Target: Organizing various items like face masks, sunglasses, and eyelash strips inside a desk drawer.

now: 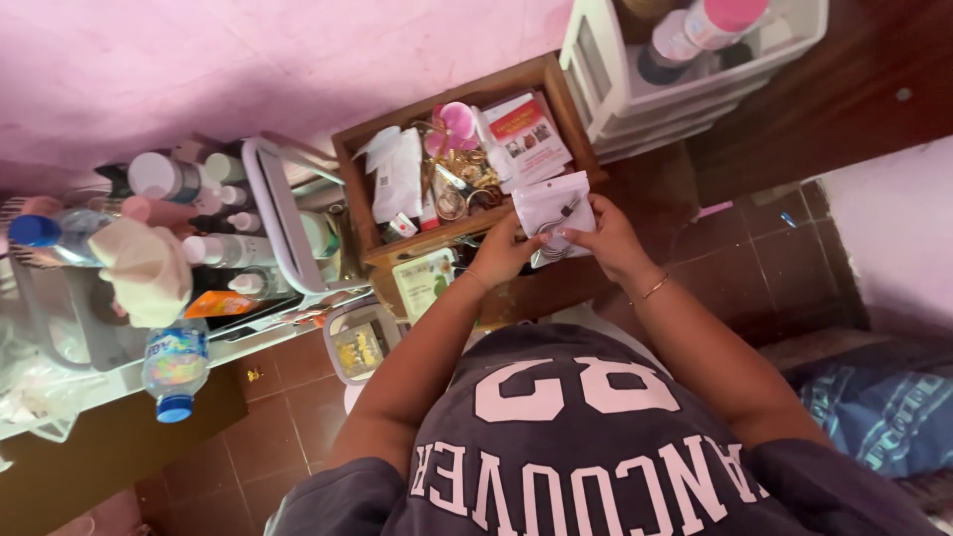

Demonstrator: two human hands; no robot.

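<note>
Fingers of both hands (556, 243) pinch white pouch (554, 210), seemingly upright, long axis toward wooden drawer (467, 99).

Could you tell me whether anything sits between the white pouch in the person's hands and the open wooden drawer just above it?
Nothing visible does. Both the left hand and right hand hold the white pouch right at the front edge of the wooden drawer, which is open but already crowded with packets and jewellery.

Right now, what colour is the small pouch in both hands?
The pouch is white, with a dark item showing through its front; the head view shows it.
</note>
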